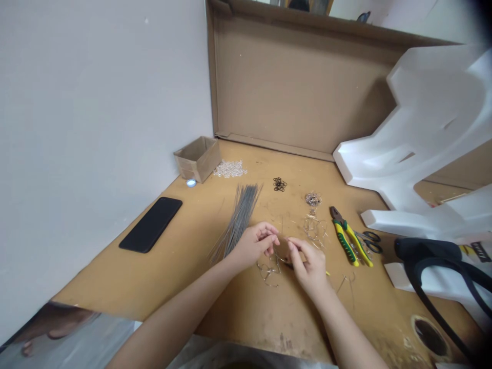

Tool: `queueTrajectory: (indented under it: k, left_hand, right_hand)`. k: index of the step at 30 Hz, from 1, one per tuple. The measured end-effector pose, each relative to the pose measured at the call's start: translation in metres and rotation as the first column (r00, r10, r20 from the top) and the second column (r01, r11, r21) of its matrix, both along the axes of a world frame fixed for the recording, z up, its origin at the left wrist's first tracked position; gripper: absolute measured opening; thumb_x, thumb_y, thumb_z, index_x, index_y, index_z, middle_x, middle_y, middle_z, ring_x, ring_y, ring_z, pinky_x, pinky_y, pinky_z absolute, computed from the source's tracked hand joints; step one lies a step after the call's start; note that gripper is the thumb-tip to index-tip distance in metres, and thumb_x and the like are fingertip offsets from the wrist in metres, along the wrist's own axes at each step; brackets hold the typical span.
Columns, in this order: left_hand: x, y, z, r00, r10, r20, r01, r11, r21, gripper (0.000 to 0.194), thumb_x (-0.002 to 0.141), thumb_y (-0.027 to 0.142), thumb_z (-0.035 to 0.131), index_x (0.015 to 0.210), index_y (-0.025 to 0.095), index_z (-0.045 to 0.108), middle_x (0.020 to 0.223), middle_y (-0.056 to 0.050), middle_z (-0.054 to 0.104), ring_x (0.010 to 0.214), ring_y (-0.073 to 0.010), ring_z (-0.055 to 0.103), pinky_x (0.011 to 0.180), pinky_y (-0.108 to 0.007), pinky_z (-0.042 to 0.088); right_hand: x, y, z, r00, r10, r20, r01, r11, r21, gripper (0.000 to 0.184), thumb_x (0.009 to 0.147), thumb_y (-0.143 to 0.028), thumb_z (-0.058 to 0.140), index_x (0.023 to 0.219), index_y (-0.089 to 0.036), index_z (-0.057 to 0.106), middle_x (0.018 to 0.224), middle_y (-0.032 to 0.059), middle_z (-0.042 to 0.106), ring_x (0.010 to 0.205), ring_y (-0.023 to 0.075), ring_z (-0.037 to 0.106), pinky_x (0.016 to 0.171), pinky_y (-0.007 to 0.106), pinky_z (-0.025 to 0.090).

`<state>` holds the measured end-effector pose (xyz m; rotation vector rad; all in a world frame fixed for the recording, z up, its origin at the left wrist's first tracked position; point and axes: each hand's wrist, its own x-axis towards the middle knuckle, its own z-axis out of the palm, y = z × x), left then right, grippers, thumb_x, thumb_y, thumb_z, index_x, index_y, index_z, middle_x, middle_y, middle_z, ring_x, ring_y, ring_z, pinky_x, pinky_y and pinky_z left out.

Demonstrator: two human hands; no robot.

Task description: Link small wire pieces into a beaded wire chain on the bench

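Observation:
My left hand and my right hand meet over the middle of the brown table. Both pinch a thin bent wire stretched between their fingertips; the piece is too fine to make out in detail. Just below the hands lie several bent wire pieces. A bundle of straight grey wires lies to the left of my left hand. Green-and-yellow pliers lie to the right of my right hand, beside small scissors.
A black phone lies at the left. A small cardboard box and clear beads sit at the back left, black rings and wire loops behind the hands. White foam and a black strap crowd the right.

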<state>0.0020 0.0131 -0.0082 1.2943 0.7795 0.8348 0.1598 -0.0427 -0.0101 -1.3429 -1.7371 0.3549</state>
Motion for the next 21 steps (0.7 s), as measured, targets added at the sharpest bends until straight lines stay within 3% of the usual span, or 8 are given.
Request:
queueTrajectory:
  k: [3,7,12,16,21]
  left_hand:
    - [-0.003,0.004,0.002,1.000,0.014,-0.014,-0.015,1.000,-0.023,0.016,0.074,0.029,0.055,0.082,0.015,0.054,0.068,0.001,0.060,0.046,-0.0055,0.049,0.046,-0.019,0.040]
    - [-0.007,0.006,0.008,0.999,0.041,0.026,-0.039,0.997,-0.067,0.021,0.073,0.034,0.058,0.077,0.014,0.054,0.063,0.002,0.057,0.046,-0.0052,0.047,0.045,-0.019,0.038]
    - [-0.009,0.009,0.008,0.988,0.036,0.151,-0.013,0.989,-0.149,0.022,0.073,0.035,0.060,0.073,0.015,0.053,0.061,0.003,0.054,0.049,-0.0044,0.045,0.044,-0.015,0.035]
    - [-0.010,0.014,0.004,0.886,0.245,0.394,-0.098,0.929,-0.357,0.021,0.070,0.029,0.065,0.074,0.016,0.048,0.062,0.006,0.050,0.045,-0.0008,0.040,0.037,-0.011,0.026]
    - [-0.007,0.013,0.001,0.738,0.462,0.491,-0.216,0.852,-0.477,0.016,0.072,0.021,0.064,0.076,0.015,0.049,0.069,0.004,0.056,0.055,-0.0014,0.050,0.050,-0.011,0.042]
  right_hand:
    - [0.000,0.002,0.003,0.942,-0.027,-0.334,-0.038,0.982,-0.185,0.016,0.085,-0.030,0.048,0.089,-0.020,0.060,0.053,-0.0025,0.057,0.046,0.0124,0.054,0.049,0.025,0.045]
    - [0.004,0.009,0.005,0.765,-0.076,-0.639,-0.137,0.951,-0.277,0.019,0.084,-0.035,0.051,0.089,-0.017,0.057,0.052,-0.0041,0.053,0.043,0.0100,0.048,0.048,0.023,0.042]
    - [0.011,0.014,0.006,0.606,-0.103,-0.789,-0.241,0.921,-0.306,0.019,0.081,-0.035,0.055,0.088,-0.018,0.056,0.053,-0.0046,0.049,0.045,0.0095,0.045,0.046,0.021,0.039]
    - [0.015,0.019,0.006,0.373,-0.104,-0.922,-0.273,0.937,-0.217,0.011,0.079,-0.032,0.056,0.084,-0.023,0.055,0.056,-0.0059,0.043,0.047,0.0092,0.045,0.040,0.019,0.037]
    - [0.017,0.023,0.001,0.188,-0.131,-0.973,-0.161,0.974,-0.162,0.009,0.075,-0.026,0.062,0.083,-0.023,0.059,0.067,-0.0039,0.055,0.063,0.0088,0.057,0.063,0.022,0.051]
